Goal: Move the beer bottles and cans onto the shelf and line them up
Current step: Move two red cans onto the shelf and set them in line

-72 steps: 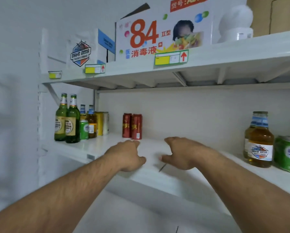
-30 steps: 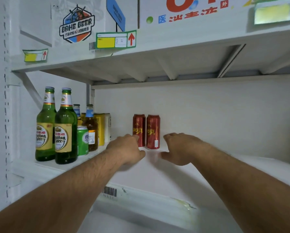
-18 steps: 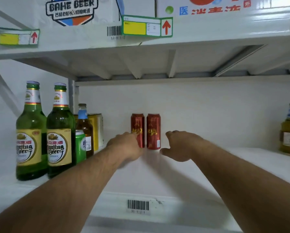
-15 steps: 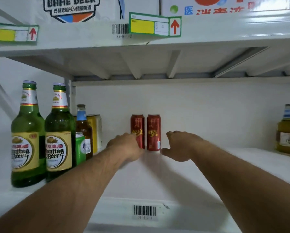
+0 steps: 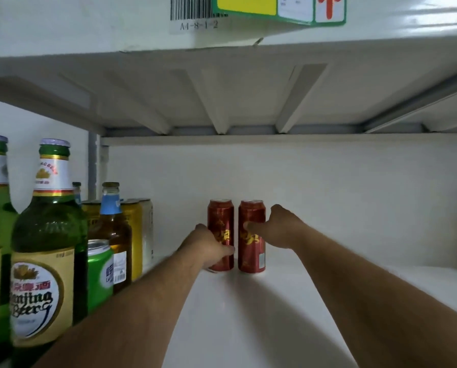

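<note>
Two red cans stand upright side by side at the back of the white shelf point(image 5: 248, 314). My left hand point(image 5: 209, 248) is wrapped around the lower part of the left red can point(image 5: 220, 221). My right hand point(image 5: 277, 227) grips the right red can point(image 5: 251, 251) from its right side, thumb across its front. At the left stand two tall green beer bottles point(image 5: 47, 261), a green can point(image 5: 100, 272), a brown bottle with a blue neck label point(image 5: 112, 229) and yellow cans point(image 5: 134, 235).
The upper shelf's underside point(image 5: 235, 96) hangs low over the cans, with a yellow-green price tag point(image 5: 277, 7) on its front edge. The white back wall point(image 5: 341, 203) is just behind the red cans. Bare shelf surface stretches to the right.
The view has moved in close to the shelf. Both hands have reached forward from the shelf surface and closed around the two red cans.
</note>
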Available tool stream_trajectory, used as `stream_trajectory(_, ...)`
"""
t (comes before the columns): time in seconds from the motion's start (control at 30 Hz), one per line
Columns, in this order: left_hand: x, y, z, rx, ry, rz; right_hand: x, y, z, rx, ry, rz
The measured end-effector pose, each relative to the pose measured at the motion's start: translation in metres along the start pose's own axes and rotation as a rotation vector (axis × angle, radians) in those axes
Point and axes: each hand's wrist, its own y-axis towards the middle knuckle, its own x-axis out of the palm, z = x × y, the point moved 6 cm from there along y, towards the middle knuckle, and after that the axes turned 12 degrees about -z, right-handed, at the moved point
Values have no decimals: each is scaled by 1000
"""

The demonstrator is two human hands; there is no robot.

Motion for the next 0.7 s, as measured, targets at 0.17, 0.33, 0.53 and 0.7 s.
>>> stream_trajectory(0.17, 21, 31, -17, 34, -259, -39, 5, 35, 7, -43, 322, -50)
stream_trajectory(0.33, 24, 36, -22, 28, -306, 0, 8, 49, 17, -76, 377, -8)
stream_trajectory(0.53, 19, 24, -19, 51, -291, 18, 13, 50, 22, -96, 455, 61)
stream_trajectory(0.7, 16, 18, -16, 89, -314, -5, 12, 48, 23, -84, 494, 109)
